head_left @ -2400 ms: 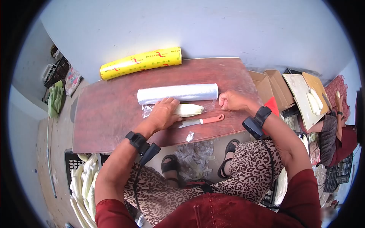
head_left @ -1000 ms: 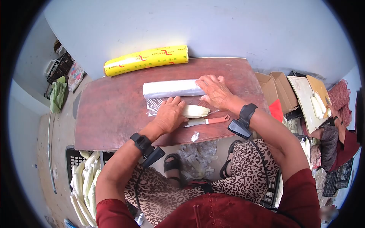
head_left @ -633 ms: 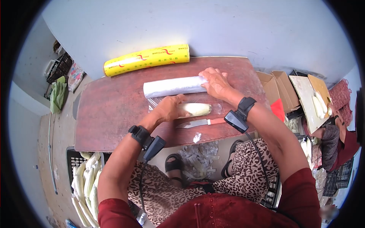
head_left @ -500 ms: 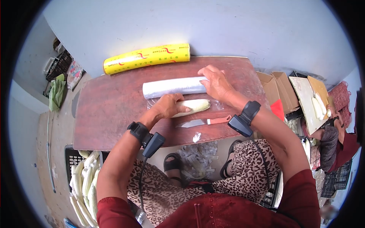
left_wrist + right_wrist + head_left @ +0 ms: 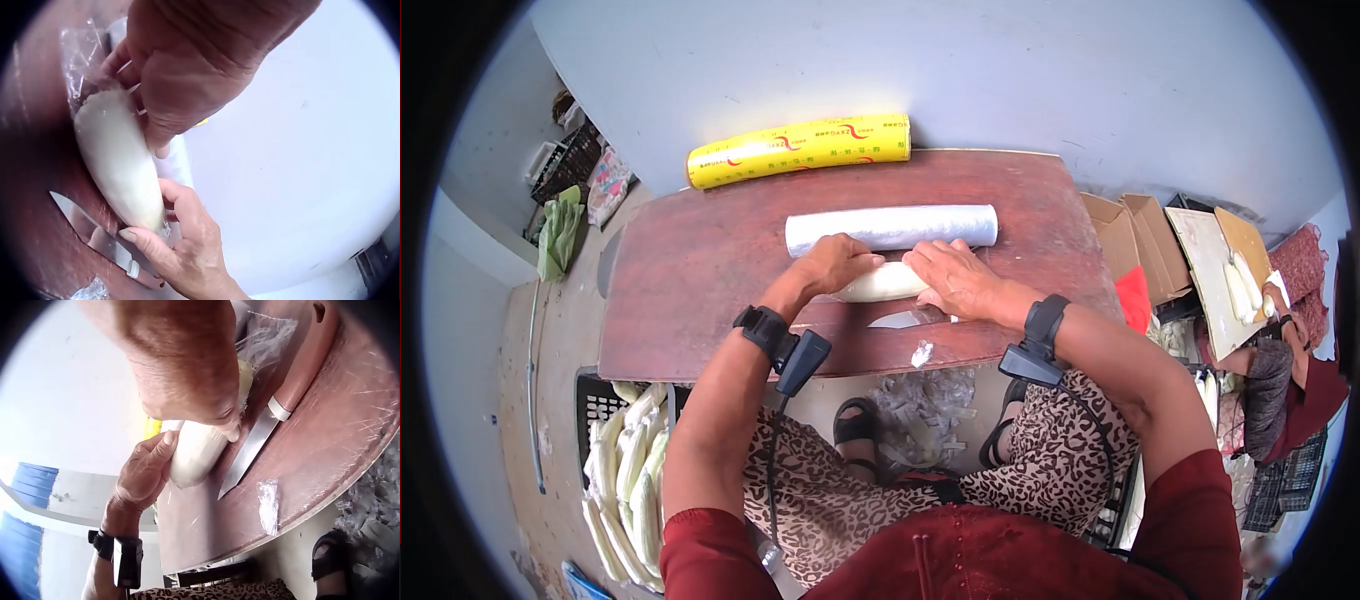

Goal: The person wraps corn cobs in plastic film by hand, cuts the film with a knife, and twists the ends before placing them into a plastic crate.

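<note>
A pale ear of corn in its husk (image 5: 883,283) lies crosswise on the table, just in front of the clear cling film roll (image 5: 890,227). My left hand (image 5: 837,262) holds its left end, with the thumb along the top. At the other end, my right hand (image 5: 960,280) grips the ear; in the left wrist view its thumb and fingers stand on either side of the tip. Loose film (image 5: 81,59) crinkles past one end of the ear. In front lies a knife (image 5: 300,375) with a salmon-coloured handle, partly covered by my right hand in the head view.
A yellow printed roll (image 5: 800,152) lies along the back of the reddish table (image 5: 680,290). A scrap of film (image 5: 922,353) sits near the front edge. A black crate (image 5: 600,405) of corn stands at lower left. Cardboard boxes (image 5: 1140,245) and another person (image 5: 1295,345) are at right.
My right hand has left the right end of the film roll and come down to the ear's right end. The ear has shifted slightly toward me-left, and my left hand stays on it.
</note>
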Demonstrator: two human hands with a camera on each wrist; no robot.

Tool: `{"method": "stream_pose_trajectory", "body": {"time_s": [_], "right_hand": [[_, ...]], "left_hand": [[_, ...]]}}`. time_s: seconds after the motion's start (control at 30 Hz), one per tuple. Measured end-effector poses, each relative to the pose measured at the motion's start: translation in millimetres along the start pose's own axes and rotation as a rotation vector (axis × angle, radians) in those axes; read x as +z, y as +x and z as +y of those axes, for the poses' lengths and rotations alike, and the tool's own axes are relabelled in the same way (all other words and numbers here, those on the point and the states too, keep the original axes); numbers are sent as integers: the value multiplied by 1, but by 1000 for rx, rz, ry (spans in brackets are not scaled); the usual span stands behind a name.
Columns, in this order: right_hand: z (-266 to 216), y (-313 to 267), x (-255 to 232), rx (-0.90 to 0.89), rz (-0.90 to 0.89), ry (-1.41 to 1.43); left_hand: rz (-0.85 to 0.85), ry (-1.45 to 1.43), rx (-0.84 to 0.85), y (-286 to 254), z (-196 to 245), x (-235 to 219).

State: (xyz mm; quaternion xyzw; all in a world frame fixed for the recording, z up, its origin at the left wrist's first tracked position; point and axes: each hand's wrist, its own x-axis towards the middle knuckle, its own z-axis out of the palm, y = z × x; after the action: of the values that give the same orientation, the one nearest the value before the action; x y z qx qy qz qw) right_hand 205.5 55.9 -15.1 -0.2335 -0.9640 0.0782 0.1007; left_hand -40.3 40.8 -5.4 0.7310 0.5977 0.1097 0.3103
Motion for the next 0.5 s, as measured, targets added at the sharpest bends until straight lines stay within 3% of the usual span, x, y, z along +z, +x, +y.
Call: {"method": "stream_pose_trajectory", "body": {"time_s": [0.17, 0.27, 0.43, 0.5], "right_hand": [[2, 1, 3, 10, -12, 37], [2, 4, 4, 29, -29, 53], [1, 4, -1, 52, -63, 94], [0, 6, -3, 63, -83, 104]], "left_hand": [[270, 489, -313, -27, -15, -26], [504, 467, -272, -46, -5, -37], [440, 236, 167, -53, 28, -12], [286, 344, 230, -50, 34, 3]]}}
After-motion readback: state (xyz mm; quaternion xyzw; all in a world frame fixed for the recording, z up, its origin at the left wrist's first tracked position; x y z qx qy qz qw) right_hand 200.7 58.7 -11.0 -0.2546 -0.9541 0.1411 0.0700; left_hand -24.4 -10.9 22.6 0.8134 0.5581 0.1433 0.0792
